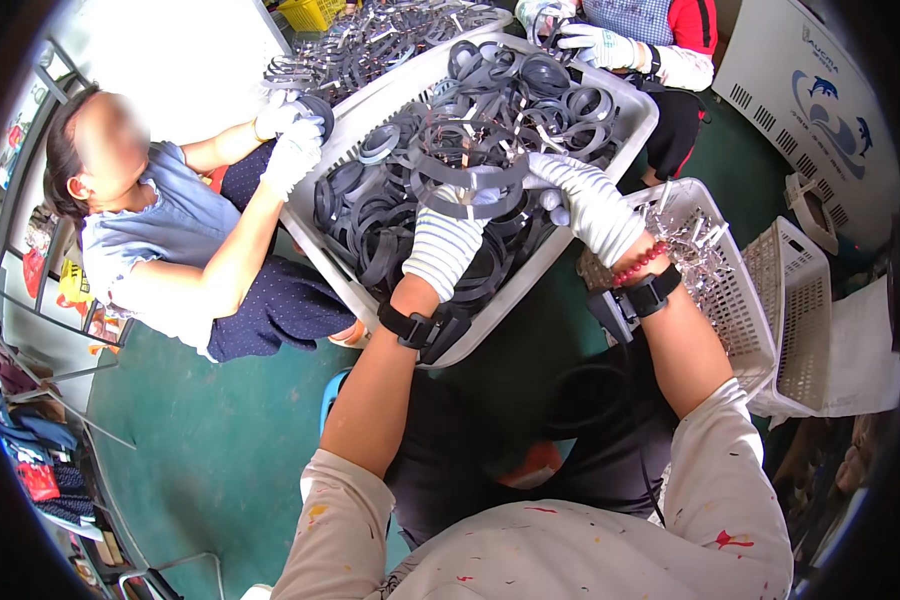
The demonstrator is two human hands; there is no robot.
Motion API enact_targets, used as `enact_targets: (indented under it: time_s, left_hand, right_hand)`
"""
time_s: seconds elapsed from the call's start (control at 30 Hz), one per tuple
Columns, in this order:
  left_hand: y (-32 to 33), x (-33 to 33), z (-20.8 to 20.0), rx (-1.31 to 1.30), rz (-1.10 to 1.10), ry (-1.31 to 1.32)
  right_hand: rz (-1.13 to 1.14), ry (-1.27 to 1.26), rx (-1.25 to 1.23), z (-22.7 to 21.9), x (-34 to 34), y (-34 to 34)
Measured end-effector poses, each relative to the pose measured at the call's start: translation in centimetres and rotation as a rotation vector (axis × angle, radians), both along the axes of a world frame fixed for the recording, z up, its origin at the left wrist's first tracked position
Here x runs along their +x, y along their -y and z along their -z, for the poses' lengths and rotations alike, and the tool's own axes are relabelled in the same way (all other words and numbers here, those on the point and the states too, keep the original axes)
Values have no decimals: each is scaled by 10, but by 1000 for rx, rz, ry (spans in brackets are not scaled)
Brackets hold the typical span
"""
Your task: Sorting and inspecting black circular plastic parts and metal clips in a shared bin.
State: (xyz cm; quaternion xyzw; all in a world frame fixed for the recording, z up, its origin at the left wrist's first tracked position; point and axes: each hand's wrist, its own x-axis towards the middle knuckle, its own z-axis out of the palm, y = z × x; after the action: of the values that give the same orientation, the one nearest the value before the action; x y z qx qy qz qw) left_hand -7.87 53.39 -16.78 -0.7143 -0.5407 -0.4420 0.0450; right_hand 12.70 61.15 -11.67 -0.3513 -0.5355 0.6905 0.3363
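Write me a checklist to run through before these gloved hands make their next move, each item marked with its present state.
1. Both hands gloved: ok; left hand and right hand wear striped gloves.
2. Left hand holding a dark ring: ok.
3. Right hand gripping that ring: cannot tell; its fingers are close beside it.
4. Left co-worker's hands apart from yours: ok; they're over the crate's left side.
5. Right wrist free of jewellery: not ok; a red bead bracelet could snag.

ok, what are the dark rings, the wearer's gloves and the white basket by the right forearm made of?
Dark rings: rubber or plastic, can't tell which; smooth, slight sheen, flexible-looking.
Striped gloves: likely knit fabric, matte, following the fingers.
White basket: probably moulded plastic, given the regular perforations.
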Motion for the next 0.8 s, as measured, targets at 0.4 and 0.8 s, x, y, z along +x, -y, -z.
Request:
enact_targets:
  time_s: [0.4, 0.8]
  left_hand:
    - [15, 5, -20, -460, -416, -31]
    - [2, -16, -10, -599, -340, -111]
  right_hand:
    - [209, 22, 509, -28, 28, -12]
    - [-65, 248, 1041, -39, 32, -10]
